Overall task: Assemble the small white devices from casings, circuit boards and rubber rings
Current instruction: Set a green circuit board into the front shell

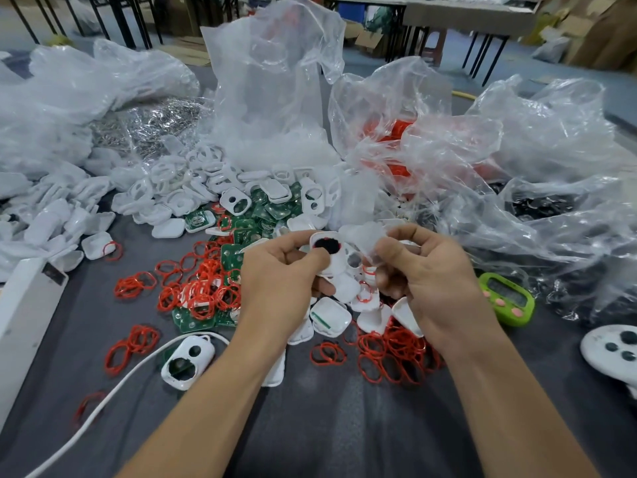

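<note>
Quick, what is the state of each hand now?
Left hand: grips a white casing.
Right hand: pinches a pale translucent piece; kind unclear.

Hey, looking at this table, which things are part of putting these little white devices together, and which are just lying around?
For the job: casing in the left hand, pale piece pinched by the right hand, loose casings, circuit boards, red rings.
Lying about: green timer, white cable, remote.
</note>
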### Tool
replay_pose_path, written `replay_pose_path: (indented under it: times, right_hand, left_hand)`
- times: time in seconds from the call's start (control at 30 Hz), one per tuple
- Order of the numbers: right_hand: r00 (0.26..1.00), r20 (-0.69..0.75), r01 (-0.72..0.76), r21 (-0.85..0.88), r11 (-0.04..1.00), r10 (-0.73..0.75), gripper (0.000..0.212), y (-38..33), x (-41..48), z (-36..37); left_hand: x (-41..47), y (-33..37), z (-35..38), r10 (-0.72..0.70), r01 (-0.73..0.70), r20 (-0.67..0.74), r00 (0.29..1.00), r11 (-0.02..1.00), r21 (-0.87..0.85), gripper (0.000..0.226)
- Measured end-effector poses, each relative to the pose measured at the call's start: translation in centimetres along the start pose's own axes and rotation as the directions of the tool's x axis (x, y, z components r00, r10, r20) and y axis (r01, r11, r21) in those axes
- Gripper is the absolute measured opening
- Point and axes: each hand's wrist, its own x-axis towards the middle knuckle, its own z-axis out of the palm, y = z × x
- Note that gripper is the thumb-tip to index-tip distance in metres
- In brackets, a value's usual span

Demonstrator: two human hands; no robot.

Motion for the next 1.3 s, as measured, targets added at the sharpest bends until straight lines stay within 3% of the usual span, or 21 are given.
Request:
replay_pose_path:
  times: [0.33,0.7,1.07,1.3]
  right_hand:
    - [0.999,0.007,-0.032,0.041,0.999,0.032,0.021,-0.12,-0.44,0.07]
    - [0.998,-0.009,-0.055,0.144,0.988,0.057,0.009,-0.24,-0.24,-0.09]
    - [1.000,0.026,0.012,0.022,1.000,-0.013,0.028,-0.59,-0.53,-0.57]
    - [0.995,0.036,0.100,-0.079,0.992,-0.097,0.025,-0.69,-0.73,-0.51]
  left_hand:
    - [-0.72,-0.69,0.65,-0.065,0.059,0.171,0.983,0.997,0.044,0.019]
    - [-0.26,-0.84,0.26,-0.107,0.118,0.246,0.963,0.993,-0.028,0.017]
    - [-0.20,-0.67,0.32,-0.116,0.134,0.281,0.953,0.990,-0.046,0.020]
    - [-0.08,-0.63,0.28,-0.177,0.216,0.293,0.940,0.971,-0.105,0.021]
